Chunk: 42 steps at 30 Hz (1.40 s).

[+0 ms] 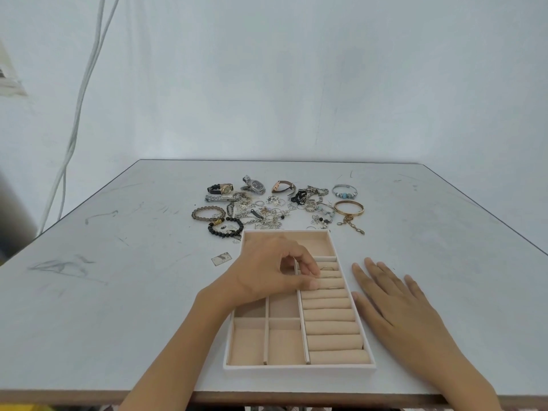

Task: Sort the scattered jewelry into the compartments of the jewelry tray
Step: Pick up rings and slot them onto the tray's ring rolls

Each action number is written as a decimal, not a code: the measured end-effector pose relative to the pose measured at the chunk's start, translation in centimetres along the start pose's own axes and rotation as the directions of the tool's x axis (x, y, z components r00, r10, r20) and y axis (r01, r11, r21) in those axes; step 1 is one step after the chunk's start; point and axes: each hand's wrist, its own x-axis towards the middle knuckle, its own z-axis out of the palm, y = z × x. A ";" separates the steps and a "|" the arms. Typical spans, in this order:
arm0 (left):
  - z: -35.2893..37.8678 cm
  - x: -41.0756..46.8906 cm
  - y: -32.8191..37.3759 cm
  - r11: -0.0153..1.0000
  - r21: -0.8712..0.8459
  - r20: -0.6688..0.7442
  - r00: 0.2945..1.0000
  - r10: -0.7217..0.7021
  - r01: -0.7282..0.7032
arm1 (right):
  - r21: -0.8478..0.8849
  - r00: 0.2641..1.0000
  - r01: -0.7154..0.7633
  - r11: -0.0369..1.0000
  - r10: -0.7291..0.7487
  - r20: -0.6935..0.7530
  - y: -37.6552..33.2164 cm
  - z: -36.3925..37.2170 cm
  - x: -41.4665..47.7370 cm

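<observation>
Table (118, 292): grey, scuffed, with the jewelry tray (299, 369) on it.
Jewelry tray: beige, with open compartments on its left and ring rolls down its right.
Scattered jewelry (267, 209): watches, bangles, beads and chains, heaped just beyond the tray's far wall.
Right hand (397, 304): flat on the table, fingers straight, released, just beside the tray's right wall.
Left hand (267, 271): over the tray, fingertips curled together at the upper rolls. Whether I'm pinching anything, I cannot tell.
Rings (327, 266): a few thin ones tucked in the tray's rolls, right by those fingertips.
</observation>
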 end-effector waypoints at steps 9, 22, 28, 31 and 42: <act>-1.6 0.0 -1.0 0.996 -0.027 -0.144 0.986 -0.084 0.081 | -0.021 0.997 0.066 0.998 -0.065 0.052 -0.1 -3.1 0.4; -5.4 6.2 -6.3 0.867 0.248 -0.390 0.864 -0.319 0.433 | 0.351 0.977 0.215 0.911 -0.196 -0.088 -1.8 -7.8 14.8; -4.2 9.8 -7.3 0.755 0.496 -0.259 0.903 -0.343 0.429 | 0.247 0.962 0.207 0.947 -0.244 0.127 -3.9 -7.7 17.9; -3.7 10.8 -7.7 0.679 0.595 -0.225 0.901 -0.372 0.429 | 0.213 0.959 0.225 0.951 -0.255 0.127 -3.8 -7.5 18.1; -3.8 11.4 -8.0 0.709 0.531 -0.310 0.885 -0.348 0.465 | 0.194 0.960 0.223 0.955 -0.250 0.129 -3.2 -6.7 18.7</act>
